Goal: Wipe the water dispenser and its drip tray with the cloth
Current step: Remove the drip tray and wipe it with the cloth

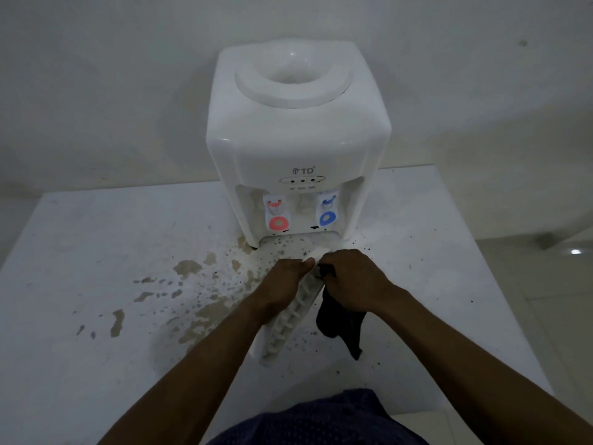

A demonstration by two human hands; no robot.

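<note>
head view: the tray (288,319) was out of the dispenser (298,123) and held on edge just in front of it, above the table (96,252), its ribbed side turned towards the right. the left hand (285,277) clasped the tray along its left side, thumb over the far end. the right hand (353,279) was clenched round the dark cloth (340,319), pressing a bunched part of it against the tray's far end while the rest hung down loose beside the tray.

by my reading the tray was mid-wipe. whether its ribs were clean could not be told in the dim light. the dispenser body looked white and unmarked on top and in front, but nothing showed whether it had been wiped, so i would count it as left to do. the slot under the red tap (277,220) and blue tap (327,216) was speckled with dark grit.

the table was a white slab, badly soiled: brownish stains (189,268) spread left of the hands and dark specks lay scattered around the dispenser's foot. it stood against a plain pale wall (112,91), with light floor tiles (545,284) to the right. the room was dim.
</note>
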